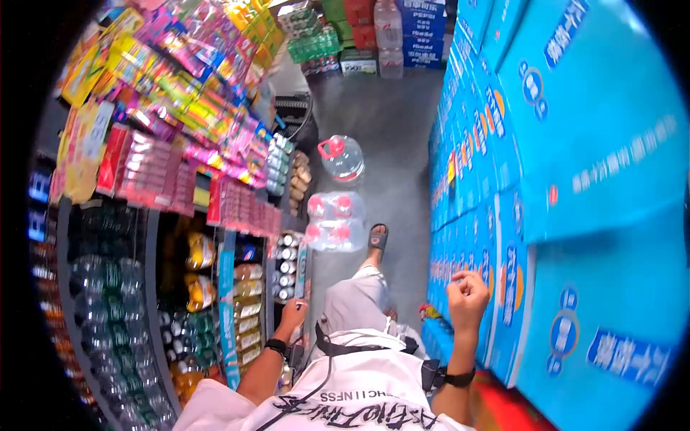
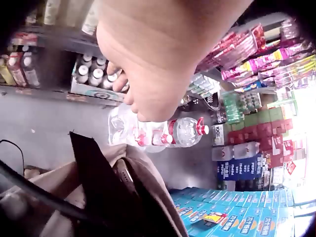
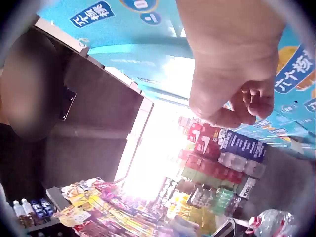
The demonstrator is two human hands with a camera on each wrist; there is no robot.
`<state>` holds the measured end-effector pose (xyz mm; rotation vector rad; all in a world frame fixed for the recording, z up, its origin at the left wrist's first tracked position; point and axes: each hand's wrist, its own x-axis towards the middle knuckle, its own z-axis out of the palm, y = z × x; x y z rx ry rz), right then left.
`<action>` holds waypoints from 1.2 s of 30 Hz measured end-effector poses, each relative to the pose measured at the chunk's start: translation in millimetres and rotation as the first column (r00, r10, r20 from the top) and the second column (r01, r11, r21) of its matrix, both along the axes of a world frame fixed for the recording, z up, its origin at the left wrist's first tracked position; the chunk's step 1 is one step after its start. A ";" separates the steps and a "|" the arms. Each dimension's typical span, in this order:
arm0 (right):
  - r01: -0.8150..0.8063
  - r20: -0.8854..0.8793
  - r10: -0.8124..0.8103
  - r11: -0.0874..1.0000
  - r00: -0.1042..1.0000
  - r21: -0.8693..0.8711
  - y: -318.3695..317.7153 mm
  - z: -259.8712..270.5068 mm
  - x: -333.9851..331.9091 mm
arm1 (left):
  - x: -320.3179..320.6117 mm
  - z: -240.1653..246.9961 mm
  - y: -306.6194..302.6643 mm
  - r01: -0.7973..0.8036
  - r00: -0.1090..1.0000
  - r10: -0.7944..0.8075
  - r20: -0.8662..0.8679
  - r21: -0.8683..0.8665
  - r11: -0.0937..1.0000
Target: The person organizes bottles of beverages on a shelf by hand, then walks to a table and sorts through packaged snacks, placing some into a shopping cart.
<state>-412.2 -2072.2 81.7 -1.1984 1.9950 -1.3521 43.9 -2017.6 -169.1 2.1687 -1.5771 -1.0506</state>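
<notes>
Loosely curled and holding nothing, the left hand (image 1: 293, 316) hangs beside the lower drink shelves. In the left wrist view the same hand (image 2: 153, 74) partly covers the packed large clear bottles behind it. The right hand (image 1: 468, 298) is raised beside the stacked blue cartons (image 1: 514, 276), its fingers loosely bent around nothing. In the right wrist view the bent fingers of the right hand (image 3: 234, 74) show no object in them. On the floor ahead stand a large clear bottle with a red handle (image 1: 346, 159) and a pack of red-capped bottles (image 1: 336, 233).
Shelves of bottles (image 1: 111, 309) and hanging colourful snack packets (image 1: 172, 86) line the left side. Blue cartons form a tall wall on the right. A grey floor aisle (image 1: 399, 136) runs between them to stacked drinks (image 1: 422, 36) at the far end. One sandalled foot (image 1: 377, 237) is forward.
</notes>
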 end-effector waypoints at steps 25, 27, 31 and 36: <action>0.004 0.094 -0.006 1.000 0.996 0.030 -604.7 3.1 -82.5 | -277.8 92.4 -760.9 0.333 0.837 -0.364 -0.408 -0.148 0.931; -0.016 0.089 0.009 0.996 0.996 0.083 -642.1 14.4 -97.3 | -296.0 104.3 -802.5 0.345 0.790 -0.258 -0.556 0.056 0.937; -0.040 0.041 0.035 0.990 0.999 0.136 -712.5 25.2 -117.9 | -321.7 122.4 -890.4 0.312 0.777 -0.170 -0.606 0.135 0.941; 0.057 0.041 -0.066 0.981 0.997 0.184 -785.1 18.9 -140.3 | -293.1 61.6 -981.9 0.116 0.820 0.052 -0.571 0.254 0.960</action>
